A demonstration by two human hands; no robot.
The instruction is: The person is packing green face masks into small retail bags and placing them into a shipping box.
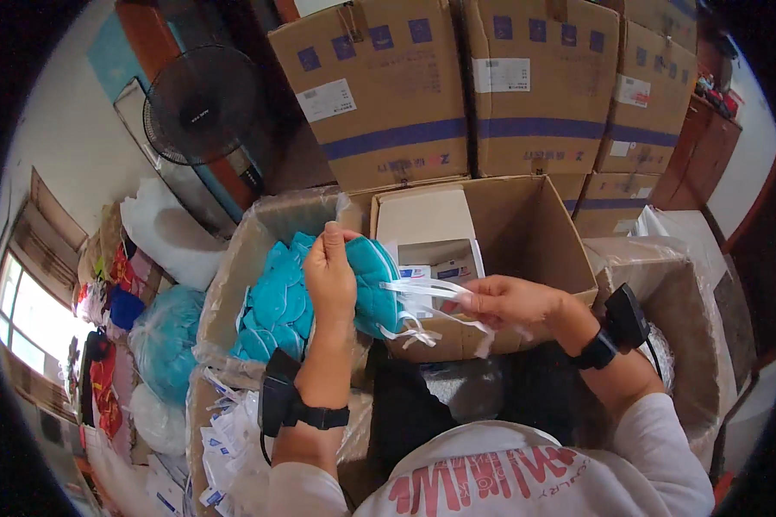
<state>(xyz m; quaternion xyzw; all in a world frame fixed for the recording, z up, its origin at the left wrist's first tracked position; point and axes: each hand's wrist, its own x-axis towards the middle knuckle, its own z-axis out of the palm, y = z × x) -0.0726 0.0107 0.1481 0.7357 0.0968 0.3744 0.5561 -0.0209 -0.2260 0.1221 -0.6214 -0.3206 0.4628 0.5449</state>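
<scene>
My left hand is closed on a small stack of teal face masks, held upright by the edge. White straps run from the masks to my right hand, whose fingers are pinched on them; a few strap ends dangle below. Left of my left hand, many more teal mask pieces lie heaped in a plastic-lined carton. Behind the straps, a white inner box with small printed packets inside stands in an open cardboard carton.
Tall sealed cartons are stacked behind the work. A black fan stands at the back left, above a bulging bag of teal pieces. White packets fill a lower-left carton. Another plastic-lined carton is at my right.
</scene>
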